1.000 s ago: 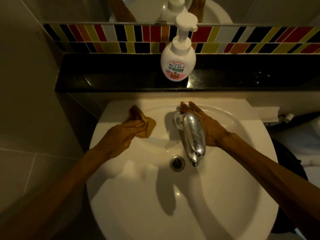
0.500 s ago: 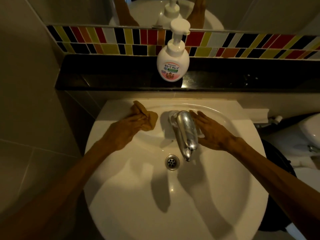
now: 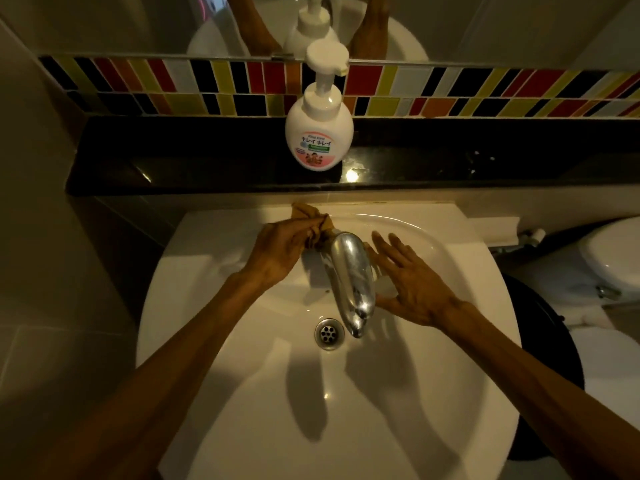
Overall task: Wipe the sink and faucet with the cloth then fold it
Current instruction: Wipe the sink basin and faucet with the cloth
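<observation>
Gripping the crumpled tan cloth (image 3: 313,226) in our left hand (image 3: 280,249), we press it against the base of the curved chrome faucet (image 3: 351,282), at the back rim of the round white ceramic sink (image 3: 221,382). The fingers of that hand are curled around the bunched fabric, and a corner of the cloth pokes out beyond the knuckles toward the wall.

Our right hand (image 3: 412,284) sits just on the other side of the faucet, fingers straight and spread, holding nothing; whether its palm touches the sink we cannot tell. The faucet spout runs between our two hands and ends above the round metal drain (image 3: 329,333), which lies nearer to us than either hand.

Beyond our hands, a white pump bottle of hand soap with a pink label (image 3: 319,133) stands on a glossy black stone ledge (image 3: 485,157). Behind it runs a strip of red, yellow, black and white tiles (image 3: 450,95), with a mirror (image 3: 502,26) above. Past our right hand, a white toilet (image 3: 613,261) shows at the edge.
</observation>
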